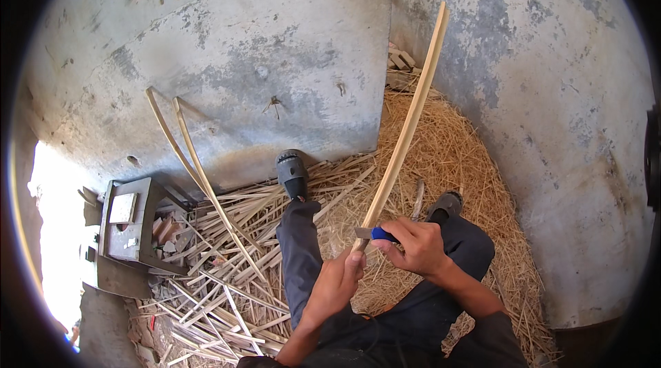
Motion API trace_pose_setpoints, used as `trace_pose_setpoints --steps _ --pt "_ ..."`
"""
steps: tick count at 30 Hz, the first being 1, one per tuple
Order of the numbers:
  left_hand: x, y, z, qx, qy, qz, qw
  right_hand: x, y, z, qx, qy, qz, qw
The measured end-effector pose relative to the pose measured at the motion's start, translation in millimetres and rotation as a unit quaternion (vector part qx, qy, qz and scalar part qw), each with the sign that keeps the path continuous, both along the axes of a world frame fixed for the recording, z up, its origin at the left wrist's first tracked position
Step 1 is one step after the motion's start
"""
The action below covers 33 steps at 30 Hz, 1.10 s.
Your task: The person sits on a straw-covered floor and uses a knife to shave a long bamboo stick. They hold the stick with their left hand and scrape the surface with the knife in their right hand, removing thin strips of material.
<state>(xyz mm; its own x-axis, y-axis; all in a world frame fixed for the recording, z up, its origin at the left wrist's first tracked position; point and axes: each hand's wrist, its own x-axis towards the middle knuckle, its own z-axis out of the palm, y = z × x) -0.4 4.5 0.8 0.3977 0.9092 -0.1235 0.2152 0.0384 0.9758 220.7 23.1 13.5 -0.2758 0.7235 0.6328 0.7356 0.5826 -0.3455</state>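
Note:
A long pale strip of split wood or bamboo (pixel 407 127) slants up and away from my lap. My left hand (pixel 332 287) is closed round its near end. In my right hand (pixel 416 247) is a knife with a blue handle (pixel 383 234), the fingers wrapped round it. The short flat blade (pixel 363 233) lies across the strip just above my left hand, touching it or very close. My thumb on the right side sits near the strip's edge. The strip's far end stands free in front of the wall.
Several split strips (pixel 237 261) lie piled on the floor at left, and two longer ones (pixel 196 154) lean on the worn wall (pixel 241 44). Straw-like shavings (pixel 475 161) heap up at right. A dark wooden stool-like box (pixel 131 220) stands at far left, beside a bright opening.

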Motion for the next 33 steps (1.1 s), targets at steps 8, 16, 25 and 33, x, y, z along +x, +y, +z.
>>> trace_pose_setpoints --steps 8,16,25,33 --pt "0.5 -2.2 7.1 0.040 0.033 0.018 0.998 -0.9 3.9 0.6 0.019 -0.011 -0.009 1.000" --pt "-2.5 -4.9 6.8 0.057 0.051 0.021 0.997 1.7 5.4 2.9 0.041 -0.042 -0.013 0.998" --pt "-10.4 -11.9 12.6 0.045 0.066 0.016 0.997 5.8 12.2 14.4 0.061 -0.039 -0.033 0.997" --pt "-16.8 -19.6 11.1 0.051 0.069 0.022 0.996 13.3 22.9 20.4 0.076 -0.033 -0.047 0.995"
